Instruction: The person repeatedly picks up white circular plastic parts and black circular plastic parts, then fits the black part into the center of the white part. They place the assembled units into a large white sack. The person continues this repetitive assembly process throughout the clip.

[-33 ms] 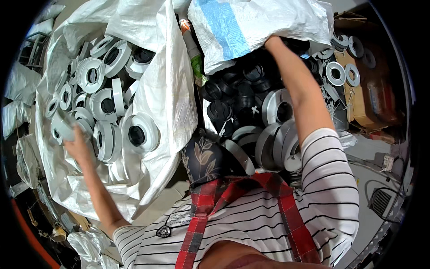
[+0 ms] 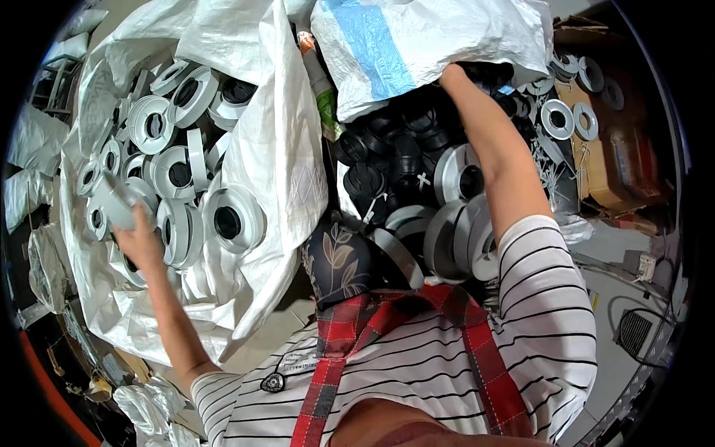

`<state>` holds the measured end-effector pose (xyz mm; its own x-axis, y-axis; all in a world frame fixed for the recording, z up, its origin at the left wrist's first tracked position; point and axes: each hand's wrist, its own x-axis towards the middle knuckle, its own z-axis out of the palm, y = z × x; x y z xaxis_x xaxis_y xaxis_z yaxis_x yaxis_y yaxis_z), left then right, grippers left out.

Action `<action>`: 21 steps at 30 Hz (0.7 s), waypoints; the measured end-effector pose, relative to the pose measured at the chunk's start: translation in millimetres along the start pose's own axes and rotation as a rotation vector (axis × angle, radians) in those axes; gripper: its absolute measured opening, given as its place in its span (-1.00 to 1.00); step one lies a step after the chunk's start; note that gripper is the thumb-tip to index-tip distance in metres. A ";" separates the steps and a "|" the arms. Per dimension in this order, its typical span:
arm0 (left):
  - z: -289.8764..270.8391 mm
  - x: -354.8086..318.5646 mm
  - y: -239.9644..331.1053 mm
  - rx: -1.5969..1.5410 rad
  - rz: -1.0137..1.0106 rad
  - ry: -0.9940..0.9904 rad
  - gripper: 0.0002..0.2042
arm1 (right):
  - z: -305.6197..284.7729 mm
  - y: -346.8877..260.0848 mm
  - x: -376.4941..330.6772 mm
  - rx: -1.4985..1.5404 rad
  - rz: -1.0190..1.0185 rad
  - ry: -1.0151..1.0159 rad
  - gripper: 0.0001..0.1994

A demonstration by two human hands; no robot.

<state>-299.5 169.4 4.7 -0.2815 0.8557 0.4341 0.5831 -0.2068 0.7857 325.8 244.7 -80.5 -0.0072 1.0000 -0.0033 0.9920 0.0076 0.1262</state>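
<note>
At the left, my left hand point(image 2: 141, 242) grips a light grey plastic ring point(image 2: 116, 201), tilted and slightly blurred, above others of its kind. These flanged rings, some with black centres point(image 2: 179, 174), lie piled in a large open white woven sack point(image 2: 287, 141). On the right, my right arm reaches up to a white bag with a blue stripe point(image 2: 447, 45). Only the wrist end of my right hand point(image 2: 451, 76) shows; its fingers are hidden under the bag's edge. Below it lie black round plastic parts point(image 2: 406, 160) and larger grey rings point(image 2: 447, 231).
Loose grey rings point(image 2: 557, 119) and a cardboard box point(image 2: 625, 164) lie at the far right. White ties point(image 2: 551, 182) are scattered beside them. A dark leaf-patterned cloth point(image 2: 335, 264) covers something close to my body. A cable point(image 2: 622, 305) runs along the right side.
My left hand and the grey ring in it have shifted slightly right, and the ring has tilted. My right arm stays nearly in place.
</note>
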 end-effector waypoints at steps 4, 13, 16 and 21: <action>46.2 -55.1 97.9 -0.249 0.029 -0.202 -0.77 | -4.8 0.2 -51.9 -0.045 -0.087 0.050 -0.50; 101.6 -130.1 214.2 -0.825 -0.168 -0.644 -0.68 | -64.5 -20.4 -154.7 0.174 0.106 -0.147 -0.58; 124.5 -154.9 210.8 -1.015 -0.328 -0.648 -0.66 | -86.5 -35.8 -196.0 0.222 -0.032 -0.228 -0.54; 137.8 -180.1 209.4 -1.029 -0.362 -0.675 -0.73 | -133.4 -55.8 -242.7 0.560 0.055 -0.197 -0.48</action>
<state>-21.7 37.3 30.3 0.3165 0.9471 0.0541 -0.3850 0.0762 0.9198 255.3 1.9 45.5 0.0166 0.9791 -0.2026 0.9063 -0.1004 -0.4106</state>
